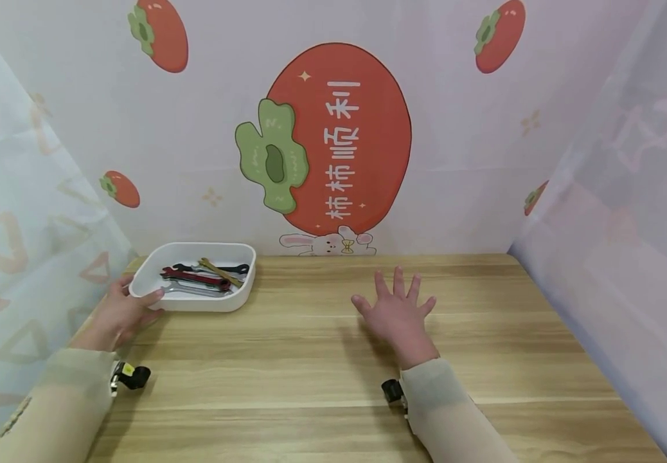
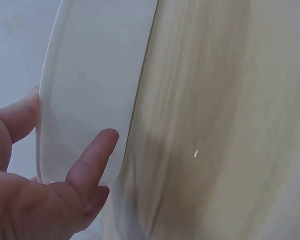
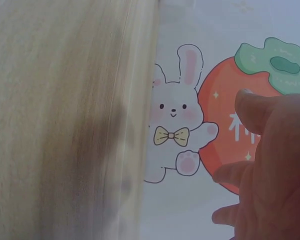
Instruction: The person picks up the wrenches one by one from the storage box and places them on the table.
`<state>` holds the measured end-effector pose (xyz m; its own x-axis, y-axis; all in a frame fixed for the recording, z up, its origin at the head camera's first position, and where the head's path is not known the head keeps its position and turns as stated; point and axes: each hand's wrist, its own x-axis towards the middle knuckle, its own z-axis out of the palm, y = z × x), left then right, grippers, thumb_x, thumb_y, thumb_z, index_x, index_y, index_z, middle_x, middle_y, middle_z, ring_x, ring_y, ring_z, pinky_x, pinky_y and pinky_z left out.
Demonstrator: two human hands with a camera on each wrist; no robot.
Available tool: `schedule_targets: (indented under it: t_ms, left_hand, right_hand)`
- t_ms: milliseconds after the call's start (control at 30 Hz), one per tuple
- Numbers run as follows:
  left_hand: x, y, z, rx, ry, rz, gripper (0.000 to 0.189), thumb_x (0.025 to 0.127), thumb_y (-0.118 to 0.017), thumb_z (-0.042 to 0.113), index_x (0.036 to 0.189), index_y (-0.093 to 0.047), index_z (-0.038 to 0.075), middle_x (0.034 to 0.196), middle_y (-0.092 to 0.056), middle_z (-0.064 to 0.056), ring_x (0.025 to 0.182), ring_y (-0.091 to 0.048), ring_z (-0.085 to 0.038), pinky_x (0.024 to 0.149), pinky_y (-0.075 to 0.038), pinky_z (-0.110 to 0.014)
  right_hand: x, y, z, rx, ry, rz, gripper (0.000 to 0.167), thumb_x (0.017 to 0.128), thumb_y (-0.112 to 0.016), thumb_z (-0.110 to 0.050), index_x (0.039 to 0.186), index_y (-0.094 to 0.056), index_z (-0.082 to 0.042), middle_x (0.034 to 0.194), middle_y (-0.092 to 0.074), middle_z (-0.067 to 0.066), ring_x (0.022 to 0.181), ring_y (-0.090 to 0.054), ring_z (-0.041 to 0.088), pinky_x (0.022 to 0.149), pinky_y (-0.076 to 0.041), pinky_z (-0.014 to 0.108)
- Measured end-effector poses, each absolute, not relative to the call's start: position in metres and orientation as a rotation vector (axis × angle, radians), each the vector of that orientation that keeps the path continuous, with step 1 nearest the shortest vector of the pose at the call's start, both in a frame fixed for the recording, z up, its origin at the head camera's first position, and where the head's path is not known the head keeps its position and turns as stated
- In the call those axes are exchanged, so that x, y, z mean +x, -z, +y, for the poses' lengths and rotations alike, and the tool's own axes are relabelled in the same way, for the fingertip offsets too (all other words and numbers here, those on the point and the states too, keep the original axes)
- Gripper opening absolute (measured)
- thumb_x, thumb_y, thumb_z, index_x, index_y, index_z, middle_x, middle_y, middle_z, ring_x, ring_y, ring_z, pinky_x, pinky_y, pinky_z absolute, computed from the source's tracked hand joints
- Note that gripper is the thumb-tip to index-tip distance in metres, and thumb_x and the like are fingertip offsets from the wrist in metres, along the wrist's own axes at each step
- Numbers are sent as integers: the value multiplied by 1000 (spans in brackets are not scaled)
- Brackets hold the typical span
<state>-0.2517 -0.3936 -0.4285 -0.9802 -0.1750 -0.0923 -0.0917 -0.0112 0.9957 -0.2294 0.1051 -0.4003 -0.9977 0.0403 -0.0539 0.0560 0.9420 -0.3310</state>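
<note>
A white tray (image 1: 195, 305) stands at the back left of the table. In it several open-end wrenches lie loosely heaped: a red wrench (image 1: 197, 278), a gold wrench (image 1: 218, 271), a black wrench (image 1: 234, 269) and a silver wrench (image 1: 195, 290). My left hand (image 1: 118, 314) grips the tray's near left corner, its thumb and fingers on different sides of that corner. The left wrist view has the plain tray wall (image 2: 95, 65) up close, fingers against it. Over the right half of the table, my right hand (image 1: 400, 318) is spread wide and holds nothing.
The wooden table (image 1: 287, 373) ends at a back wall sheet (image 1: 449, 167) printed with persimmons and a rabbit (image 3: 175, 110). Hanging sheets close off the left and right sides, the left sheet (image 1: 21, 257) close to the tray. Small cameras sit on both wrists.
</note>
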Motion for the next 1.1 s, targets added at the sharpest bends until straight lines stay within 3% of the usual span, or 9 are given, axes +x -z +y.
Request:
schedule_targets:
  t_ms: [300, 667, 767, 833, 900, 1000, 1100]
  left_hand:
    - [-245, 424, -358, 280, 2133, -2256, 93, 95, -64, 1, 152, 9, 3, 156, 4, -30, 85, -56, -1, 87, -56, -38]
    - [-237, 425, -318, 292, 2084, -2294, 84, 96, -64, 1, 148, 2, -1, 152, -5, -27, 88, -55, -7, 89, -54, -40]
    - [-234, 427, -307, 317, 2085, -2298, 86, 95, -65, 1, 149, 2, 0, 153, -5, -28, 89, -55, -9, 89, -54, -38]
    - [-233, 429, -300, 318, 2089, -2294, 85, 95, -65, 1, 149, 1, 0, 152, -6, -27, 90, -55, -10, 88, -55, -37]
    - [-231, 429, -292, 312, 2082, -2296, 84, 95, -65, 1, 149, 0, 1, 152, -7, -27, 91, -55, -10, 87, -56, -35]
    - [-228, 430, -282, 293, 2067, -2300, 83, 95, -66, 2, 148, -2, 0, 151, -10, -26, 91, -55, -11, 84, -57, -33]
    - [-225, 430, -272, 291, 2048, -2320, 86, 94, -68, 6, 149, -2, 0, 151, -12, -27, 95, -55, -15, 83, -57, -32]
  right_hand:
    - [-229, 402, 108, 78, 530, 3048, 85, 95, -38, -71, 160, -22, -20, 164, 2, 19, 143, 15, 50, 99, 10, 82]
    - [-231, 401, 110, 88, 566, 3019, 86, 94, -40, -71, 160, -21, -20, 164, 3, 18, 142, 17, 51, 99, 8, 82]
    - [-232, 400, 110, 59, 635, 3000, 86, 94, -42, -70, 160, -22, -19, 164, 0, 19, 144, 11, 50, 102, 4, 81]
    - [-233, 398, 110, 21, 748, 2982, 85, 95, -48, -65, 160, -24, -16, 164, -10, 18, 146, -1, 47, 107, -4, 77]
    - [-234, 396, 109, -6, 939, 2930, 79, 96, -56, -57, 156, -32, -12, 158, -29, 18, 142, -25, 43, 109, -23, 69]
    - [-238, 393, 109, -8, 1372, 2687, 62, 96, -66, -40, 146, -47, -7, 137, -54, 15, 121, -53, 36, 97, -49, 52]
    - [-242, 390, 108, 93, 1753, 2334, 44, 95, -68, -25, 133, -58, -5, 121, -62, 13, 103, -63, 33, 81, -58, 41]
